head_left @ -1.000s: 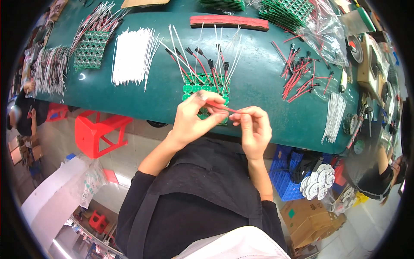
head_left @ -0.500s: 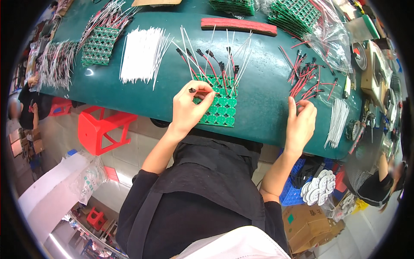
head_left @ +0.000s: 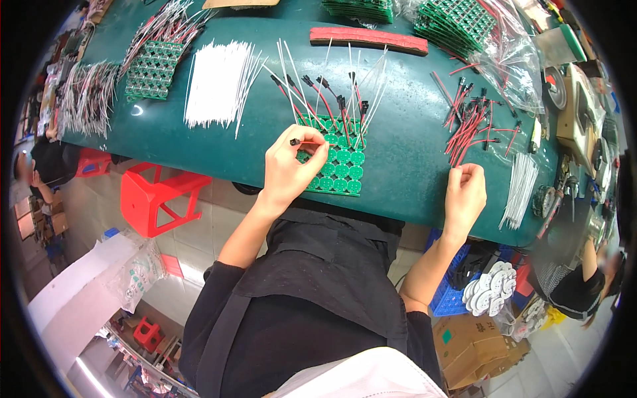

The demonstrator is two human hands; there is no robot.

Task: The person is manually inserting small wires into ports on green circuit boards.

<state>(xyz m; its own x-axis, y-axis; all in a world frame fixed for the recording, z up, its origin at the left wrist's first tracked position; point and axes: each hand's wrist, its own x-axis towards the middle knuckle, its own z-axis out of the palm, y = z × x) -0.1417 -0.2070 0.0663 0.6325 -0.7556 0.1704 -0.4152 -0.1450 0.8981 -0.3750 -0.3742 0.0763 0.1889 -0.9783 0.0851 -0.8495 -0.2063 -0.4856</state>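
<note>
Pinching: thumb and index finger of my left hand (head_left: 286,162) close on one red-and-black lead (head_left: 309,142). Clock references, as I read them from the remote station: 12 is the far edge of the bench (head_left: 411,169).

Held lead: long axis runs 9 to 3 o'clock. The black connector points to 9; the wire end, toward 3, is partly covered by the fingertips.

Right hand (head_left: 466,196): thumb and forefinger are drawn together at the near ends of the loose lead pile (head_left: 468,132). I cannot tell whether a lead is gripped between them.

Governing relation: the pile lies from 12 to 1 o'clock of the right fingers, just at the tips. The right hand is nearer; the left is well apart from it. The pile's near leads have their long axes roughly 1 to 7; connectors elsewhere point several ways.

Green board panel (head_left: 342,170): at 4 o'clock from the left fingertips, partly beneath that hand. Leads on the panel (head_left: 344,123) rise from its far part, connectors toward 11 and 12.

Outward: white wire bundle (head_left: 220,86) at 10 o'clock of the panel; red bar (head_left: 368,40) near 12.
</note>
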